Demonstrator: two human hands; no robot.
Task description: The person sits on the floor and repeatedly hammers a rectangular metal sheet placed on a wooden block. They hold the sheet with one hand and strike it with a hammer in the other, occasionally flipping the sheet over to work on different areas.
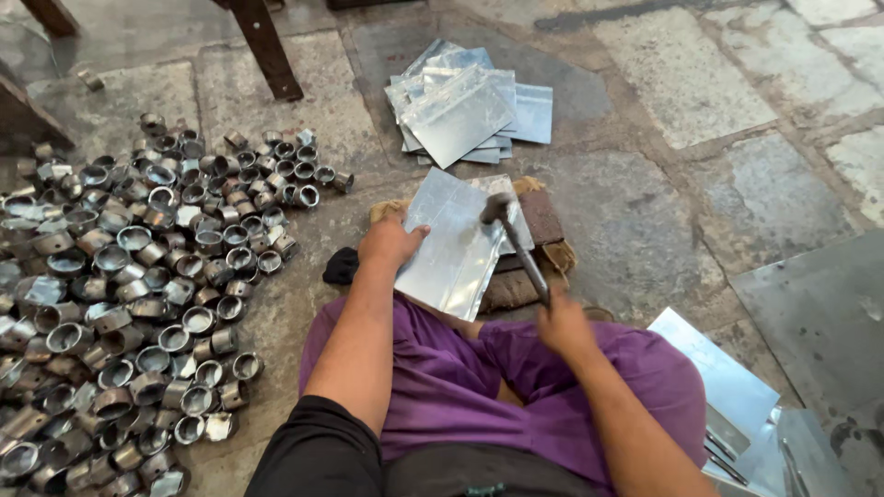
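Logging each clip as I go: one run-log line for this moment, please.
left hand: flat on metal sheet | right hand: grips hammer, head over sheet | metal rings piled left

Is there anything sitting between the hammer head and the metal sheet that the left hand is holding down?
Nothing visible. The hammer, held in the right hand, has its head right over the bare metal sheet. The left hand presses the sheet's left edge, off to the side of the head.

One hammer (516,241); two hands; countless metal rings (138,285).
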